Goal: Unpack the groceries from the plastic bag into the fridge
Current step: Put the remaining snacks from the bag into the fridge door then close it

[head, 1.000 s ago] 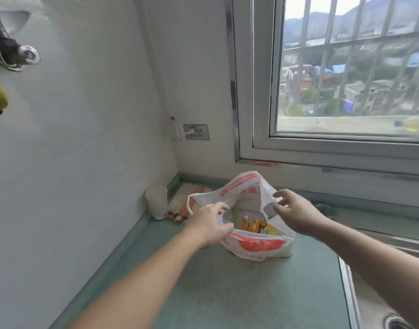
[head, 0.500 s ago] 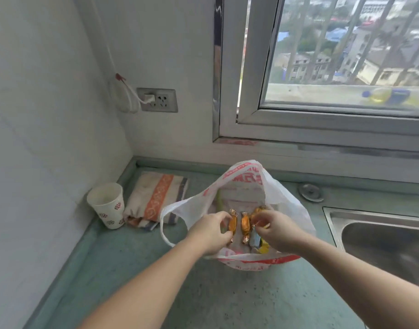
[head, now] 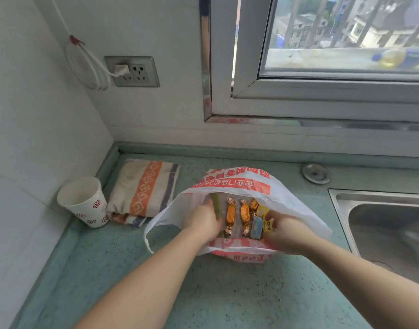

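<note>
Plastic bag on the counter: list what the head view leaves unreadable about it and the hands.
- Plastic bag: the bottom's contents, hidden by both hands and bag folds.
- Left hand: fingertips hidden inside the bag beside the green stick; grip unclear.
- Right hand: fingers curl near the yellow packet; contact unclear.
- No fridge in view.

Both hands in plastic bag point(head: 232, 184), candies point(head: 230, 214) inside

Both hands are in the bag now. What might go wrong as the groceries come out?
The wrapped candies lie loose in the plastic bag; lifting the green stick with the left hand could drag them out. The right hand sits by the small blue packet, so a hasty grab may miss it. The sink is close; strays could roll in.
</note>
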